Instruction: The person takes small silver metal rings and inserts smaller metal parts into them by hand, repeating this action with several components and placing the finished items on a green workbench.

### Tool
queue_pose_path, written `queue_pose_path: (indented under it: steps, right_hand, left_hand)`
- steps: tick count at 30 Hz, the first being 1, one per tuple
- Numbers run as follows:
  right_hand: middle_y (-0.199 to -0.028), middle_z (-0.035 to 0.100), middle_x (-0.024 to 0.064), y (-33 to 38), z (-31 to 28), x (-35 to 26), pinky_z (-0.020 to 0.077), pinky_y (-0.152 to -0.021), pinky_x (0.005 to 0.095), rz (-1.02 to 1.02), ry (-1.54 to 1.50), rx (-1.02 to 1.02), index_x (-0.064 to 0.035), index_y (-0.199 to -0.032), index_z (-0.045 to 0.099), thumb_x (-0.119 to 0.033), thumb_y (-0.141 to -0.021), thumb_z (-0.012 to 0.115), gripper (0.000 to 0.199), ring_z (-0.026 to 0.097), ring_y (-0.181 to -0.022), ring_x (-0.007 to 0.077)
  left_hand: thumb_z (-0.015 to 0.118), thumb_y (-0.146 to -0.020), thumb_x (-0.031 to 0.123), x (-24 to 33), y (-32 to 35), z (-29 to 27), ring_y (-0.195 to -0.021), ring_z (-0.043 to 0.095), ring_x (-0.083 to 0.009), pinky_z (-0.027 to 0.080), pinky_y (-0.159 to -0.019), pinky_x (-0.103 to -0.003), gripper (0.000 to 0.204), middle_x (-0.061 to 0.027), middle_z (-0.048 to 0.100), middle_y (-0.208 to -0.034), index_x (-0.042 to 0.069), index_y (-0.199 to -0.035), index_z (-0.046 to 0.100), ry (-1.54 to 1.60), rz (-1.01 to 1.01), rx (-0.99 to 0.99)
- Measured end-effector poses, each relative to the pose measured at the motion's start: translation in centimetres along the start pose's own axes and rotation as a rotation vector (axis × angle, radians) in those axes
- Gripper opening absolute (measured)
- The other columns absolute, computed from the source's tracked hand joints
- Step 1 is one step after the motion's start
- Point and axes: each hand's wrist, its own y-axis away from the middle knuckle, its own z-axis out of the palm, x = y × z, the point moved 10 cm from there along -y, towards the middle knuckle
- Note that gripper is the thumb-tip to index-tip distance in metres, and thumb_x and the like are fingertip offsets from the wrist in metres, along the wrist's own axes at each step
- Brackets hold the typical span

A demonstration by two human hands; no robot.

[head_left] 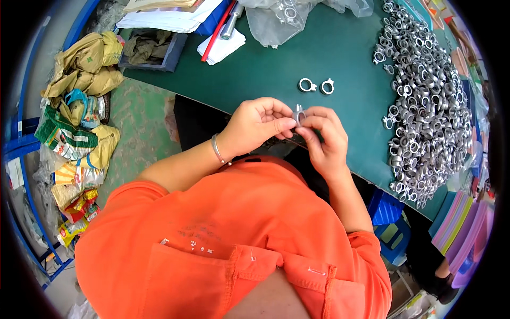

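Between both hands, at the near edge of the green table, is a small grey metal ring with a lug (299, 115). My left hand (259, 123), with a bangle at its wrist, pinches the ring from the left. From the other side the fingers of my right hand (325, 134) close on the same ring. Just beyond my hands, two similar rings lie on the tabletop: a left ring (306, 85) and a right ring (327, 86). A large heap of such metal rings (425, 111) covers the table's right side.
On the green table (255, 80) stand a grey bin with cloth (154, 50), a red pen (218, 32), a metal rod tool (232, 22) and white paper (223, 48). Clear plastic bags (281, 24) lie at the back. Sacks (85, 69) fill the left; a blue stool (394, 239) stands below right.
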Motion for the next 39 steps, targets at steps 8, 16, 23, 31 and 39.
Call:
queue_pose_path:
  steps: [8, 16, 23, 31, 39]
  right_hand:
    - [-0.108, 0.058, 0.0147, 2.5, 1.1, 2.3, 0.0517, -0.084, 0.0302, 0.372, -0.702, 0.011, 0.0059, -0.113, 0.052, 0.008, -0.083, 0.061, 0.031, 0.060, -0.098, 0.0179]
    - [-0.107, 0.059, 0.0134, 1.7, 1.1, 0.0, 0.0495, -0.082, 0.0332, 0.120, -0.386, -0.114, -0.0020, -0.092, 0.058, 0.010, -0.074, 0.065, 0.023, 0.059, -0.098, 0.0223]
    - [-0.095, 0.060, 0.0138, 0.3, 1.7, -0.7, 0.0493, -0.075, 0.0357, -0.034, 0.033, -0.214, -0.0023, -0.087, 0.059, 0.008, -0.074, 0.061, 0.017, 0.059, -0.088, 0.0310]
    - [-0.084, 0.058, 0.0106, -2.9, 0.7, 2.9, 0.0474, -0.066, 0.0369, 0.024, 0.523, -0.049, -0.0034, -0.087, 0.062, -0.004, -0.075, 0.070, 0.015, 0.057, -0.075, 0.0296]
    - [-0.108, 0.061, 0.0163, 1.7, 1.6, 3.4, 0.0519, -0.083, 0.0293, 0.346, -0.692, -0.011, 0.0024, -0.095, 0.057, 0.006, -0.085, 0.061, 0.012, 0.062, -0.094, 0.0195]
  left_hand:
    - [0.069, -0.076, -0.007, 4.7, 2.0, 2.4, -0.087, 0.061, -0.0165, 0.053, -0.073, -0.026, 0.018, -0.0093, 0.055, -0.097, 0.001, -0.092, 0.065, -0.544, 0.606, -0.096]
    - [0.061, -0.079, -0.012, 4.0, 2.6, 1.0, -0.086, 0.061, -0.0153, 0.052, -0.076, -0.027, 0.015, -0.0104, 0.056, -0.098, 0.000, -0.086, 0.055, -0.442, 0.522, -0.008]
    - [0.053, -0.084, -0.010, 2.0, 2.8, -0.7, -0.085, 0.065, -0.0140, 0.053, -0.073, -0.024, 0.012, -0.0108, 0.057, -0.099, -0.002, -0.094, 0.053, -0.584, 0.364, 0.000]
    - [0.056, -0.088, -0.003, 0.7, 1.1, -0.5, -0.083, 0.064, -0.0119, 0.052, -0.070, -0.023, 0.008, -0.0074, 0.061, -0.096, -0.002, -0.096, 0.058, -0.312, 0.167, 0.049]
    - [0.058, -0.093, 0.010, 0.6, 0.4, -0.1, -0.076, 0.062, -0.0103, 0.051, -0.068, -0.023, 0.014, -0.0058, 0.063, -0.089, -0.003, -0.097, 0.060, -0.007, 0.099, -0.030]
